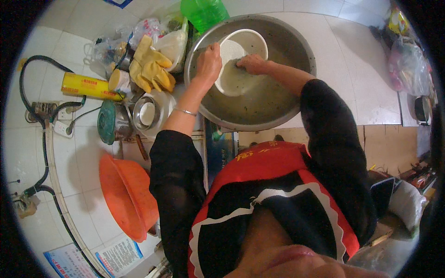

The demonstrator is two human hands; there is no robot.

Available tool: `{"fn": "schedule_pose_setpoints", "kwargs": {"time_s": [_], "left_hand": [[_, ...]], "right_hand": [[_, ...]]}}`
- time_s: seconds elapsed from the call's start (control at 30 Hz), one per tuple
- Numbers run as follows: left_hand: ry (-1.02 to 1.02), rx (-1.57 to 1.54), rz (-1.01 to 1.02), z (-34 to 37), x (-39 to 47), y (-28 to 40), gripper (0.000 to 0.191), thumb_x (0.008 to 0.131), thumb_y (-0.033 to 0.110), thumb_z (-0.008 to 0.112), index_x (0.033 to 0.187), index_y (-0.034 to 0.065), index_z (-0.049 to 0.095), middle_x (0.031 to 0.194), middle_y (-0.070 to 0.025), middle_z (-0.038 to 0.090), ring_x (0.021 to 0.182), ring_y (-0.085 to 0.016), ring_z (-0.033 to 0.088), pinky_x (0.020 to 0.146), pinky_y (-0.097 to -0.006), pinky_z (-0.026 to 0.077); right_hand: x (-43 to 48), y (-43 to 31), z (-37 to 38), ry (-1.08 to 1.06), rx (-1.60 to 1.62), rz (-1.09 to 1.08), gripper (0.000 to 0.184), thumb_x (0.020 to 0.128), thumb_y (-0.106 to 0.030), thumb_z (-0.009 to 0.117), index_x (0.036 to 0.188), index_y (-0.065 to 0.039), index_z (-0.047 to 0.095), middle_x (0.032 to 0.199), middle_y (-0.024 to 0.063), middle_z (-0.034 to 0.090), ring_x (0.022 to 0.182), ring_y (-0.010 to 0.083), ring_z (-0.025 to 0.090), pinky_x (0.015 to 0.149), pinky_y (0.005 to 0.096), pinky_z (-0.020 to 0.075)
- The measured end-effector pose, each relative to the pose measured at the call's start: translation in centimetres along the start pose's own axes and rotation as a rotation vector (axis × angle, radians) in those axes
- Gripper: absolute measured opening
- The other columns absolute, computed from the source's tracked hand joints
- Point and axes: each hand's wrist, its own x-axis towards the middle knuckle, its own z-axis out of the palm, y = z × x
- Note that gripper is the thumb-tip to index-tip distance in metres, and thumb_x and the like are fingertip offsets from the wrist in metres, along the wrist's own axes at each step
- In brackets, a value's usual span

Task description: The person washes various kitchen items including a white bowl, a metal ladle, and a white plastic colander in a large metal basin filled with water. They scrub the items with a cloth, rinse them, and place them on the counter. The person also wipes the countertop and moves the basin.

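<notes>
A large metal basin (278, 111) of cloudy water with dark specks stands on the white tiled counter. In it, tilted and partly under the water, is a white plastic strainer basket (259, 35). My left hand (210, 64) grips the basket's left rim, with the fingers folded over it. Inside the basket is my right hand (253, 64), its fingertips curled at the water around something small and dark. Whether the fingers hold that dark bit cannot be made out.
Left of the basin lie yellow rubber gloves (149, 66), a yellow box (83, 85) and stacked metal bowls (146, 111). Behind it stands a green plastic bottle (205, 14). An orange basin (128, 198) is at the lower left. A filled plastic bag (408, 66) sits far right.
</notes>
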Motion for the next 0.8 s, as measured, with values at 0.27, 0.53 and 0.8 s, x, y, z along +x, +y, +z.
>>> {"fn": "schedule_pose_setpoints", "kwargs": {"time_s": [0.27, 0.53, 0.8], "left_hand": [[0.01, -0.022, 0.05, -0.6, -1.2, 0.5, 0.018, 0.075, 0.003, 0.05, 0.091, -0.0007, 0.043, 0.081, -0.023, 0.052, 0.069, -0.04, 0.056, 0.058, -0.0468, 0.046], [0.045, 0.064, 0.085, -0.5, -0.9, 0.5, 0.019, 0.073, 0.001, 0.053, 0.088, 0.0012, 0.041, 0.087, -0.0202, 0.053, 0.067, -0.038, 0.059, 0.057, -0.0436, 0.05], [0.055, 0.08, 0.104, -0.2, -0.8, 1.2, 0.018, 0.072, 0.0, 0.053, 0.087, 0.0014, 0.041, 0.087, -0.0187, 0.051, 0.064, -0.037, 0.059, 0.055, -0.042, 0.05]], "right_hand": [[0.9, 0.0, -1.9, 0.28, 0.024, 0.256, 0.022, 0.074, -0.013, 0.053, 0.095, -0.015, 0.06, 0.089, 0.0123, 0.059, 0.083, 0.0324, 0.059, 0.067, 0.0456, 0.0481], [0.1, -1.9, -0.3, 0.248, -0.109, -0.122, 0.023, 0.073, -0.013, 0.053, 0.095, -0.018, 0.058, 0.084, 0.0142, 0.057, 0.082, 0.0311, 0.059, 0.062, 0.0411, 0.0492], [-1.0, 1.6, 0.0, 0.225, -0.225, 0.148, 0.029, 0.071, -0.011, 0.054, 0.1, -0.008, 0.056, 0.081, 0.0161, 0.055, 0.079, 0.0338, 0.057, 0.066, 0.0451, 0.046]]}}
